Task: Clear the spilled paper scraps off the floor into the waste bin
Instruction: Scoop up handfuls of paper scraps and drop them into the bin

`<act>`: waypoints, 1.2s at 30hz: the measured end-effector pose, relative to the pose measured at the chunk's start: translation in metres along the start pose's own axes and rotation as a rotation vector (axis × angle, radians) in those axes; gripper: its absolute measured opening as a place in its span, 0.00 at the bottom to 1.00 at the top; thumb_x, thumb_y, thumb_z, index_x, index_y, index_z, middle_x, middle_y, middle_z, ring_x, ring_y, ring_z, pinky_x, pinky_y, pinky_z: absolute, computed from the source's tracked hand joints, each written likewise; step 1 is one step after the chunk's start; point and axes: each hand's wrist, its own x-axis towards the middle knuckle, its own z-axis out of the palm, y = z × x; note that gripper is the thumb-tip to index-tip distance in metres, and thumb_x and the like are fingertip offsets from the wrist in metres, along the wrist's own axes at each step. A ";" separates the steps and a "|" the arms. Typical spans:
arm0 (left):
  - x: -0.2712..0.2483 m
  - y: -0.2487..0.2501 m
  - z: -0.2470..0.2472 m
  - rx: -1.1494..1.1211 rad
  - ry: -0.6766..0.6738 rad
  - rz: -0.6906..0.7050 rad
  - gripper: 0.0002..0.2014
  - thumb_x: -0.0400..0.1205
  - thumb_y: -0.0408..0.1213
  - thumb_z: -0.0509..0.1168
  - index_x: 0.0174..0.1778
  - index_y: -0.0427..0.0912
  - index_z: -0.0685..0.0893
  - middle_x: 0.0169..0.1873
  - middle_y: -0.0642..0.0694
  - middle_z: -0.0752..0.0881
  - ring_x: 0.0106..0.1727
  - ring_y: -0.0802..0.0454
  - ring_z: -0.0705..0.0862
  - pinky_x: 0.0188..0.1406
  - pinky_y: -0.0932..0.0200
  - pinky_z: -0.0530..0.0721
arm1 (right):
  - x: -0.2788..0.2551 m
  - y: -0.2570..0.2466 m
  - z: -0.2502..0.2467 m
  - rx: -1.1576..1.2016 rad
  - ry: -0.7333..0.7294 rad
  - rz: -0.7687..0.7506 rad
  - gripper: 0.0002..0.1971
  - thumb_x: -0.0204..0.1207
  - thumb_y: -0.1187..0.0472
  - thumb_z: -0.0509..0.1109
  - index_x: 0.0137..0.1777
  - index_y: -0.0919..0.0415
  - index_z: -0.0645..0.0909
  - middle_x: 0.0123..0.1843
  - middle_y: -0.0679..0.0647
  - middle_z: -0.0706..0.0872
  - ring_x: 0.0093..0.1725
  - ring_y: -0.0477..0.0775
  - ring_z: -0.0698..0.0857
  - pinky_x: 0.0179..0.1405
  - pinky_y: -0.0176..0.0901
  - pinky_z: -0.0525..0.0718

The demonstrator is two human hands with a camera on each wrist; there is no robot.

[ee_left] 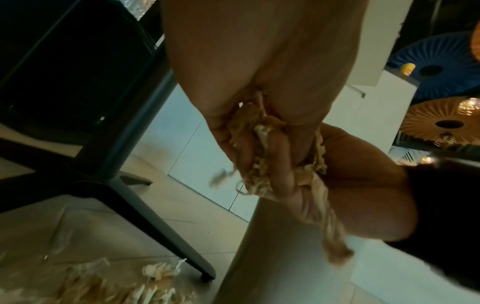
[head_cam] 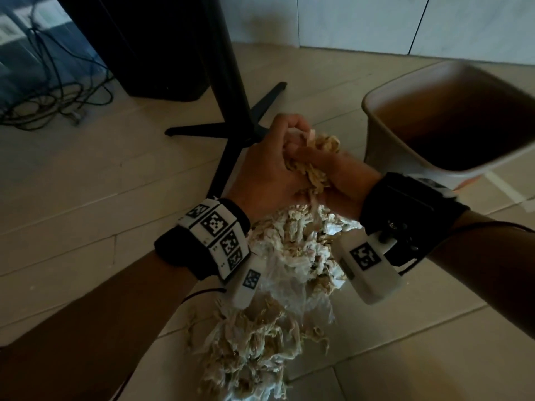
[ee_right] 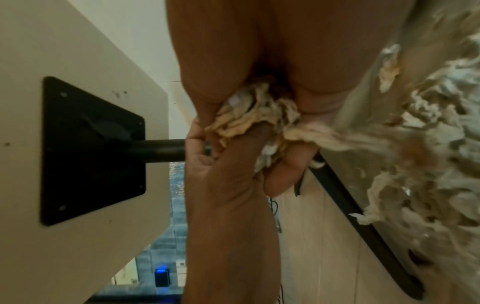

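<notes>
Both hands squeeze one wad of shredded paper scraps (head_cam: 314, 166) between them, lifted above the floor. My left hand (head_cam: 269, 157) curls over it from the left; my right hand (head_cam: 333, 172) grips it from the right. The left wrist view shows the wad (ee_left: 262, 164) pressed between the fingers, and the right wrist view shows it (ee_right: 249, 119) the same way. A large pile of scraps (head_cam: 278, 299) lies on the floor under my wrists. The beige waste bin (head_cam: 385, 134) stands open just right of the hands.
A black table pedestal (head_cam: 228, 91) with spreading feet stands just left of and behind the hands. A dark box (head_cam: 156, 44) and tangled cables (head_cam: 52, 94) lie at the far left. Pale floor tiles (head_cam: 101, 175) surround the pile.
</notes>
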 end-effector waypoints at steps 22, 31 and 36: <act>0.010 -0.077 0.029 0.729 -0.588 -0.177 0.44 0.72 0.50 0.77 0.80 0.64 0.59 0.84 0.49 0.55 0.84 0.39 0.58 0.78 0.38 0.68 | -0.024 -0.114 -0.087 -1.257 0.792 -0.134 0.20 0.78 0.36 0.64 0.31 0.48 0.70 0.41 0.56 0.81 0.42 0.55 0.80 0.35 0.37 0.74; 0.034 -0.100 0.060 1.044 -0.992 -0.276 0.59 0.68 0.34 0.82 0.83 0.72 0.48 0.86 0.52 0.35 0.82 0.39 0.65 0.69 0.43 0.79 | -0.024 -0.100 -0.122 -1.351 0.661 0.106 0.36 0.70 0.30 0.69 0.72 0.53 0.75 0.74 0.60 0.74 0.73 0.64 0.74 0.69 0.56 0.75; 0.020 -0.121 0.067 1.009 -0.806 -0.081 0.32 0.75 0.33 0.73 0.73 0.59 0.73 0.77 0.48 0.69 0.70 0.42 0.77 0.60 0.49 0.81 | -0.027 -0.097 -0.122 -1.360 0.727 0.145 0.39 0.71 0.30 0.69 0.80 0.43 0.67 0.82 0.57 0.64 0.79 0.67 0.69 0.76 0.56 0.68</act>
